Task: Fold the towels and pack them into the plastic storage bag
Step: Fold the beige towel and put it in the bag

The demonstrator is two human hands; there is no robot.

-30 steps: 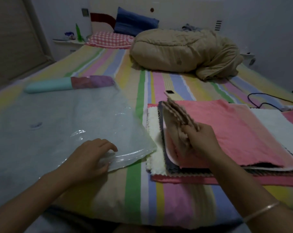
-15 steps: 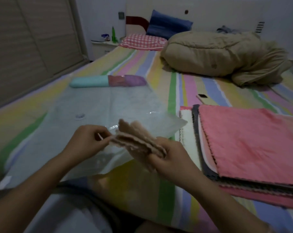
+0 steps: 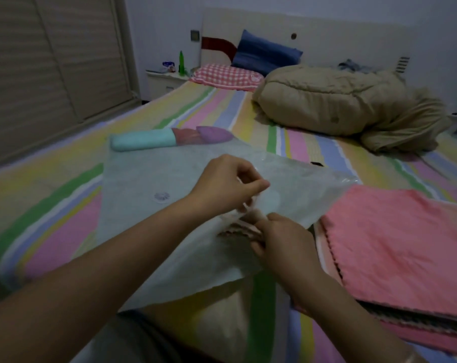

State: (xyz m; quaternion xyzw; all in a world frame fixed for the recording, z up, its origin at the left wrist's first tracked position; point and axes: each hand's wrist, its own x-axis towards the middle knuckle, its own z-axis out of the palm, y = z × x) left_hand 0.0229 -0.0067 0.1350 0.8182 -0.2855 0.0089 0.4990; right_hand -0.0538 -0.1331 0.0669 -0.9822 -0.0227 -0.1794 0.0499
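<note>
Striped bed (image 3: 313, 150): hands (image 3: 282, 239) push folded towel (image 3: 237, 227) leftward into bag (image 3: 148, 184).

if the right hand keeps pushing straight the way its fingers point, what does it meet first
Probably the plastic storage bag: the right hand points up-left, pushing the folded beige towel into its mouth, which the left hand holds up. Depth is unclear.

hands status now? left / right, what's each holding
Left hand: closed, pinching the plastic bag's upper layer at its mouth.
Right hand: closed on the folded beige towel, at the opening.
</note>
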